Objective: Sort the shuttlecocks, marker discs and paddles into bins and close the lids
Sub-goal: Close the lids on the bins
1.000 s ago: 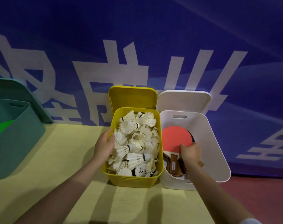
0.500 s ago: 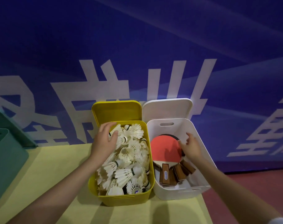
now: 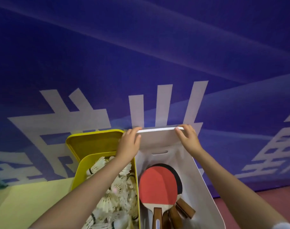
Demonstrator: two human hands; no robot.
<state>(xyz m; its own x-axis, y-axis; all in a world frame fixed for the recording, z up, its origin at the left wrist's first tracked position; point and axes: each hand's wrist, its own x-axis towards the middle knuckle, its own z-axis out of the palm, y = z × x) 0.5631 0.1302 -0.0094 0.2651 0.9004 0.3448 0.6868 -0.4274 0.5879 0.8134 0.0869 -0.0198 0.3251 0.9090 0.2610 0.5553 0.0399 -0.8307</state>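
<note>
White lid (image 3: 159, 138), upright behind the white bin (image 3: 202, 187), now gripped at its top edge by both hands; half a second earlier, left hand (image 3: 129, 144) among the shuttlecocks (image 3: 117, 192) and right hand (image 3: 189, 139) inside the white bin near the paddles (image 3: 159, 185), neither on the lid; a shift from sorting to lid-closing, judged the start of the closing step for the paddle bin. Left hand: fingers curled over the lid's left top corner, thumb on the near face; right hand: fingers hooked over the right top corner, likewise clamped. Lid a thin, flat, smooth plastic panel with rounded corners, matt white; not yet swung down. White bin a tapered plastic tub with a slot handle in its far wall; paddles stacked flat within, top blade red rubber, a black one beneath, wooden handles fanned toward the near wall. Yellow bin (image 3: 77, 172) touching the white bin's left side, same moulded form, glossy, filled to the rim with white feathered shuttlecocks; yellow lid (image 3: 91, 142) open, leaning back. Both bins at the far right corner of the pale yellow table (image 3: 25, 200), against the blue banner (image 3: 141, 63) with white characters. Marker discs not visible.
</note>
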